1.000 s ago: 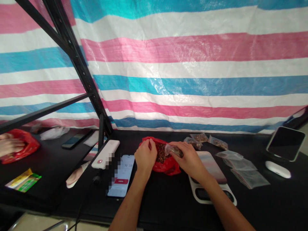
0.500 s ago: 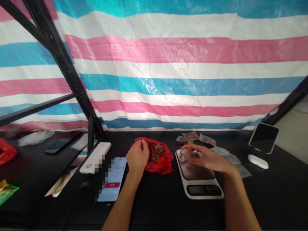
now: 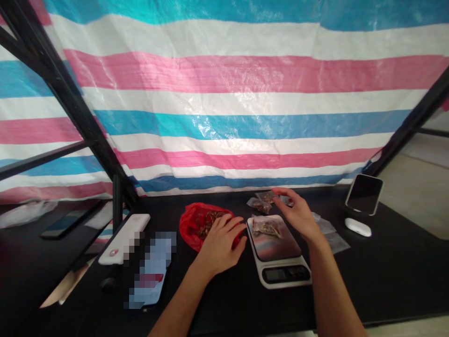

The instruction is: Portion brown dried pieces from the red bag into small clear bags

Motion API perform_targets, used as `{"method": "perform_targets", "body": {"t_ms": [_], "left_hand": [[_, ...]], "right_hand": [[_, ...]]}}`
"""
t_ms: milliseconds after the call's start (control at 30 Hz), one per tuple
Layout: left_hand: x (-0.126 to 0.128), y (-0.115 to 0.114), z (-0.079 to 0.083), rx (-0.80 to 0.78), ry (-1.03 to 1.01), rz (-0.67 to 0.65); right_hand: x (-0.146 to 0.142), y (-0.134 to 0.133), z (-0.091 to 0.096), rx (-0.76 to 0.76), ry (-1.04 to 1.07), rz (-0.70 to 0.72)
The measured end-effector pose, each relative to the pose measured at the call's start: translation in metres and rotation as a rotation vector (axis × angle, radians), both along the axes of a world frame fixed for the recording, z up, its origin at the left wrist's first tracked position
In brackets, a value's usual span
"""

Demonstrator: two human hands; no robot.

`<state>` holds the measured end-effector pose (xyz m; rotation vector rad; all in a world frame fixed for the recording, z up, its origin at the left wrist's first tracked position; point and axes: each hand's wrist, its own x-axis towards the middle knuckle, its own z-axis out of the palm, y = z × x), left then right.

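On the scale [image 3: 280, 248], a filled packet [image 3: 266, 227] lies between left hand [image 3: 221, 244] and right hand [image 3: 299, 214], clear of parted fingers [image 3: 234, 223].

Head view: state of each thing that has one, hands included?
Red bag, open, brown bits inside
Scale, bearing a filled clear bag; reading illegible
Near phone, screen lit, partly pixelated
Far-left phone, screen dark
Standing device, upright, screen dark
Left hand, open, over red bag's edge
Right hand, near small bags; grip unclear
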<state>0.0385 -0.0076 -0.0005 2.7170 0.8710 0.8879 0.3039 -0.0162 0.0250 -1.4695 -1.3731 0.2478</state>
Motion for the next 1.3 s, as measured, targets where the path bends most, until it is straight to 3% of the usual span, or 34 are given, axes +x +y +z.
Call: {"method": "perform_targets", "body": {"t_ms": [233, 467, 600, 700, 800, 867, 933, 1167, 1300], "left_hand": [[0.018, 0.0, -0.017, 0.028, 0.107, 0.094], [0.028, -0.001, -0.028, 0.104, 0.206, 0.105], [0.028, -0.003, -0.025, 0.101, 0.166, 0.098], [0.019, 0.001, -0.016, 0.1, -0.032, 0.156], [0.003, 0.009, -0.005, 0.157, -0.265, 0.389], [-0.008, 0.016, -0.001, 0.19, -0.323, 0.549], [-0.015, 0.021, 0.0, 0.199, -0.339, 0.619], [-0.014, 0.021, -0.005, 0.181, -0.364, 0.695], [-0.007, 0.015, -0.009, 0.196, -0.362, 0.591]], "right_hand": [[0.002, 0.002, 0.0, 0.121, -0.019, -0.124], [-0.003, 0.002, 0.002, 0.135, -0.053, -0.128], [-0.005, 0.0, 0.004, 0.15, -0.06, -0.151], [-0.005, -0.002, 0.007, 0.148, -0.063, -0.148], [-0.006, -0.005, 0.01, 0.124, -0.083, -0.072], [-0.008, -0.007, 0.012, 0.111, -0.101, 0.009], [-0.011, -0.008, 0.014, 0.114, -0.124, 0.077], [-0.013, -0.009, 0.012, 0.065, -0.117, 0.183], [-0.015, -0.01, 0.001, -0.158, -0.149, 0.309]]}}
